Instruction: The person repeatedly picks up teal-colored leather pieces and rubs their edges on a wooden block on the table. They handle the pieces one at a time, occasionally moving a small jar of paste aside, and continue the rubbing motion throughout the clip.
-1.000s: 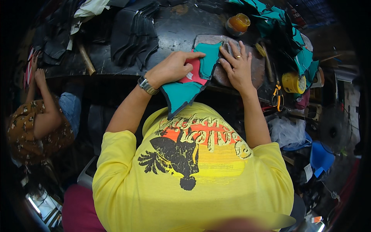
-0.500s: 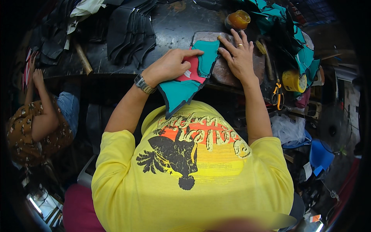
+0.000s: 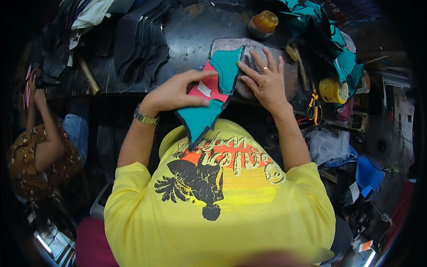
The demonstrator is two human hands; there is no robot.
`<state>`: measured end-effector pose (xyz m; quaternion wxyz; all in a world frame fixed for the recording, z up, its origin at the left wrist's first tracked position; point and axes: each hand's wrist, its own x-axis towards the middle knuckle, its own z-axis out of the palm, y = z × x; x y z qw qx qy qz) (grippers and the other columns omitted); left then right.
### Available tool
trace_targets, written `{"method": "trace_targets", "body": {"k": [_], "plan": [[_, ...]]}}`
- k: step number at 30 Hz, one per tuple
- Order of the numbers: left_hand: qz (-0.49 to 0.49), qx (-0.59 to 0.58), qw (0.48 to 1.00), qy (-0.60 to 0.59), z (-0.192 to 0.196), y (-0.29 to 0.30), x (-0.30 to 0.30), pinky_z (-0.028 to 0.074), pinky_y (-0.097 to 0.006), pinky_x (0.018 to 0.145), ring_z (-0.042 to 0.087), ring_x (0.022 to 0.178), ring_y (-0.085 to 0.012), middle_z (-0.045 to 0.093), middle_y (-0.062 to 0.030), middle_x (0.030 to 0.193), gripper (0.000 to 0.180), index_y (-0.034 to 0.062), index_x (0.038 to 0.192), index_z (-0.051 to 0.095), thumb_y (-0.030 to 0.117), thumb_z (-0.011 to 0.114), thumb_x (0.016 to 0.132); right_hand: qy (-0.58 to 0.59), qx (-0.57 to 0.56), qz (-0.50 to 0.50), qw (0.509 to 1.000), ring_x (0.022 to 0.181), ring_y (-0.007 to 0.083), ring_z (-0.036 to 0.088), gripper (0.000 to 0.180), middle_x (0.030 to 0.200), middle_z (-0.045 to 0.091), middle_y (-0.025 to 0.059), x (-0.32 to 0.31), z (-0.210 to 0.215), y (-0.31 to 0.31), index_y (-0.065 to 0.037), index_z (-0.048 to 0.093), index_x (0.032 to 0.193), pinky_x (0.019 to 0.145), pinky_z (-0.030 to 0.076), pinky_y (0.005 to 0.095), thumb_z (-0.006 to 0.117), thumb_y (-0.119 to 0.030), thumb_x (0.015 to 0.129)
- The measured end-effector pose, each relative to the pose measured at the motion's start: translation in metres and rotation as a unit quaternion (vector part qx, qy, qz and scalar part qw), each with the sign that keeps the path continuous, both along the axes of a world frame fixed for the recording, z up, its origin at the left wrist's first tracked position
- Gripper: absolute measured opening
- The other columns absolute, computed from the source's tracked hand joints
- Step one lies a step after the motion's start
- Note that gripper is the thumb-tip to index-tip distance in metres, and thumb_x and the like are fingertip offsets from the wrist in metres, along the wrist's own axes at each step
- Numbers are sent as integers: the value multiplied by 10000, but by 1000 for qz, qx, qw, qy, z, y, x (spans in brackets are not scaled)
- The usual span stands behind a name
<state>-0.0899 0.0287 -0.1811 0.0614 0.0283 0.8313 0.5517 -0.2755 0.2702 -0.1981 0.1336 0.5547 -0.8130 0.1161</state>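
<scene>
Left hand (image 3: 175,92): fingers clamped on the teal and pink cut piece (image 3: 212,95), thumb under its lower edge, index laid along its top.
Cut piece: held partly over the stone slab (image 3: 284,75), its lower teal tip hanging off the worktop (image 3: 191,35) edge toward the yellow shirt.
Right hand (image 3: 266,82): fingers spread apart and pressed flat on the slab, tips touching the piece's dark right edge; a ring is seen on one finger.
Beyond the fingers: an orange-lidded jar (image 3: 263,23) on the worktop.
Left of the left fingers: a stack of black cut pieces (image 3: 140,42).
Right of the right fingers: orange-handled scissors (image 3: 315,106), a yellow pot (image 3: 334,90), teal pieces heaped (image 3: 344,58).
Far left: another person seated (image 3: 40,147).
</scene>
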Motion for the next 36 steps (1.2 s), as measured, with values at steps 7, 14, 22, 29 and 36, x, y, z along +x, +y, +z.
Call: {"method": "trace_targets", "body": {"k": [7,14,22,29,36], "plan": [[33,268,944,-190,-3,5,18,517,-202,741,575,852,-16,683,-30,1068,573,28,1394,576,40,781,860,-48,-49,46,997,1390,365,426,293,1354,588,74,0,10,0,-242,779,1060,1131,250,664,789,-396,811],[39,294,942,-154,-2,27,12,515,-217,866,631,980,-71,713,-34,1109,390,-2,1281,662,20,729,898,-180,-249,22,952,1172,336,543,206,1155,633,125,-46,34,-15,-98,762,918,1025,393,465,809,-251,788],[226,198,951,81,-2,2,-43,511,-205,800,610,917,-43,702,-27,1099,293,1,1261,689,111,629,996,83,-67,-126,986,1382,357,430,424,1362,573,140,-113,45,-39,-195,696,1238,1115,320,567,760,-199,819],[277,62,943,176,-31,2,-104,502,-225,681,562,737,-60,582,19,888,394,18,1194,716,90,825,822,50,-60,-96,992,1330,349,473,398,1315,595,148,-116,43,-44,-162,680,1224,1107,328,547,712,-152,827],[268,24,952,145,-39,-7,-108,488,-224,662,551,692,-55,587,-4,868,397,35,1176,727,47,808,788,46,-123,-127,983,1246,362,524,389,1299,587,182,-77,30,-26,-95,680,1207,1056,389,477,708,-116,820]]}}
